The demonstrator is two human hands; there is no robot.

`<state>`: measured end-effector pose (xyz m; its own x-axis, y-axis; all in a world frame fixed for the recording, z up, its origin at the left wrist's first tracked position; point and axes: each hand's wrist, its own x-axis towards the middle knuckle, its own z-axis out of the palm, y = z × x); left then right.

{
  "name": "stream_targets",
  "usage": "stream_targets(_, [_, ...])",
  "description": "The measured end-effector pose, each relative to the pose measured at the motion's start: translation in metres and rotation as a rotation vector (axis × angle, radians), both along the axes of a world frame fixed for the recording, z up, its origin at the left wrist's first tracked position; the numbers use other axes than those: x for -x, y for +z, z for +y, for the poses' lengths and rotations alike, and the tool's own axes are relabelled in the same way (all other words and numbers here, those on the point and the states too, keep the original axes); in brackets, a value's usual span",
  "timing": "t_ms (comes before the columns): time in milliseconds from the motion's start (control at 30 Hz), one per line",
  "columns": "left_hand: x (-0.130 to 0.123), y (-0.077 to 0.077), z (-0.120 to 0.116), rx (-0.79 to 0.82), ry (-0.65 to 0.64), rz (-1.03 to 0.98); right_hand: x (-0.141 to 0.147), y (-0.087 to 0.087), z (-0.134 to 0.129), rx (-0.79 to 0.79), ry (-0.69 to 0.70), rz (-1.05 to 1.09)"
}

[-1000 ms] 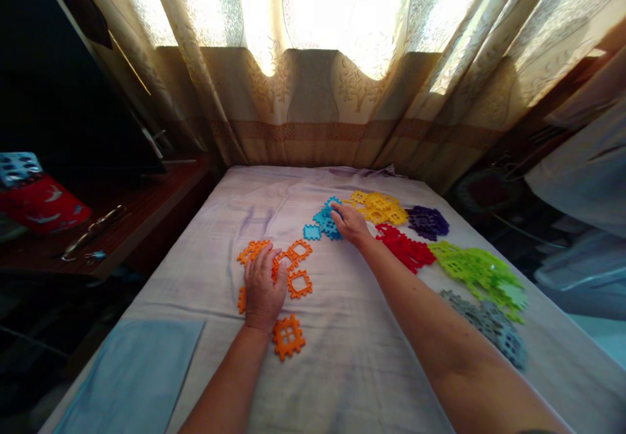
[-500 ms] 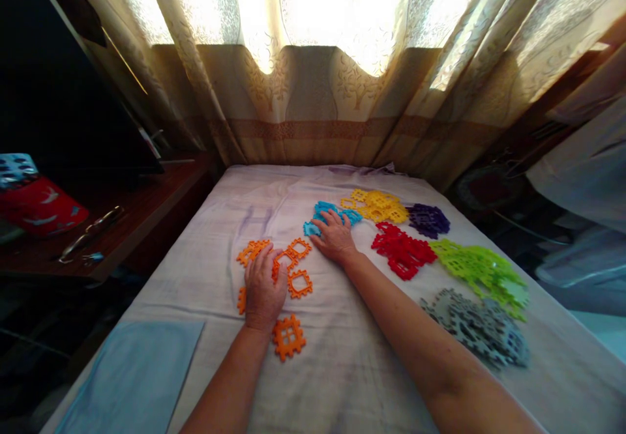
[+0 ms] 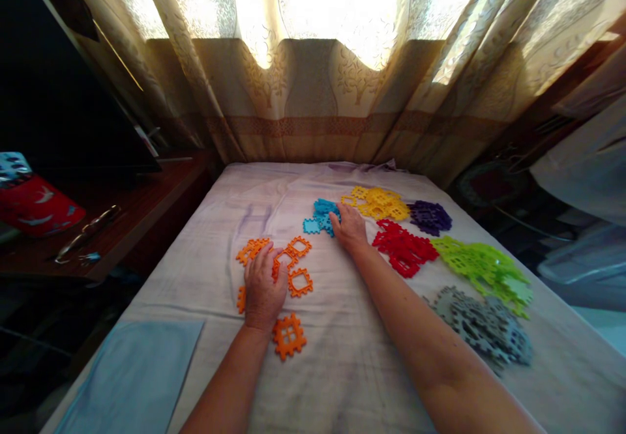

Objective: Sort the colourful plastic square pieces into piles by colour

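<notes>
Head view: a pale sheet [image 3: 352, 369] carries heaps toward its right side: grey pieces [image 3: 489, 330], lime-green pieces [image 3: 482, 264], yellow pieces [image 3: 379, 204], red pieces [image 3: 403, 248] and purple pieces [image 3: 430, 217]. The right hand [image 3: 351, 227] is stretched farther out; the left hand [image 3: 265, 284] lies palm down, closer to the body. Directly left of the right hand, at its thumb and fingertips, lies the blue heap [image 3: 324, 208]; the right hand is clearly the nearer, and the jumble shows no plain long axis. Whether that grip is pinched on a piece, I cannot tell. The left grip, thumb apart from the fingers, covers part of the orange pieces [image 3: 252, 249]; any clasp is hidden. One orange square [image 3: 282, 338] lies just beside the left wrist.
</notes>
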<state>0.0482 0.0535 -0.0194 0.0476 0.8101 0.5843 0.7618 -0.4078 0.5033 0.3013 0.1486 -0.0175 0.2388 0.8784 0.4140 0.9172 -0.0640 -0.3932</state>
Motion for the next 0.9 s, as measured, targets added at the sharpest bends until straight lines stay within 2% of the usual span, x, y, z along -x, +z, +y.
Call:
stream_targets(167, [0.000,-0.001,0.001,-0.006,-0.012,-0.031,-0.013,-0.008,-0.006,-0.261,-0.060,0.154])
stream_targets(300, [0.000,-0.002,0.004,-0.031,-0.023,-0.090,-0.010,-0.008,-0.046,-0.319,0.050,0.222])
stream_targets(433, [0.001,-0.002,0.005,-0.068,-0.047,-0.216,0.032,-0.006,-0.090,-0.178,0.241,0.217])
stream_targets(500, [0.003,0.001,0.006,-0.073,-0.034,-0.276,0.060,0.001,-0.098,-0.056,0.323,0.159])
stream_targets(567, [0.008,0.006,0.009,-0.065,-0.008,-0.296,0.086,0.011,-0.097,0.056,0.331,0.098])
stream_targets(633, [0.016,0.014,0.014,-0.031,0.008,-0.243,0.106,0.023,-0.092,0.162,0.299,0.043])
stream_targets(733, [0.032,0.024,0.024,0.133,0.075,-0.006,0.125,0.036,-0.090,0.279,0.307,-0.029])
stream_targets(833, [0.044,0.027,0.028,0.390,0.134,0.282,0.131,0.037,-0.102,0.285,0.376,-0.033])
stream_targets(900, [0.046,0.024,0.025,0.467,0.078,0.405,0.130,0.032,-0.115,0.249,0.423,-0.011])
